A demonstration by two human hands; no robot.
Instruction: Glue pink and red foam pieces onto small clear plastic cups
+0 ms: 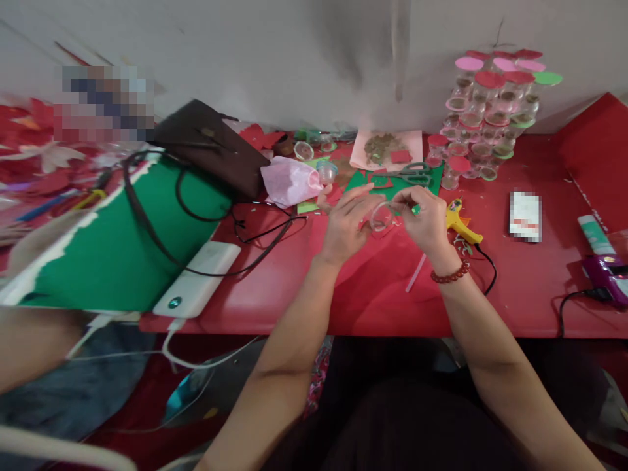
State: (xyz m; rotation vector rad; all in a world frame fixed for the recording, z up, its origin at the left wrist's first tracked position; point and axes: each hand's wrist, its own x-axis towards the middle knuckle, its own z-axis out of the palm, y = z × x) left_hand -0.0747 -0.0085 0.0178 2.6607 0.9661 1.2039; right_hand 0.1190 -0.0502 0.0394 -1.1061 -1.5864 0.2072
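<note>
Two bare forearms reach up from the bottom edge over a red table (490,314). At the center of the frame, the left hand (345,226) and right hand (422,216) hold a small clear plastic cup (380,217) between them. The left fingers curve around its left side; the right fingers are pinched together at its upper right edge. A beaded bracelet (450,272) circles the right wrist.

Below the hands lies red paper (383,301), with a pale stick (415,273) on it. Left of center, a white power bank (197,280) lies near a green board (118,235). Right of the right hand is a yellow glue gun (461,222); farther right, a phone (524,216), and at the right edge a purple device (607,278).

Beyond the hands are a pink pouch (290,182), green-handled scissors (415,174) and a pale sheet (360,147) bearing a brownish heap (383,146). A dark bag (209,147) sits upper left; stacked clear cups (483,121) with colored discs stand upper right, before a gray wall (294,59).
</note>
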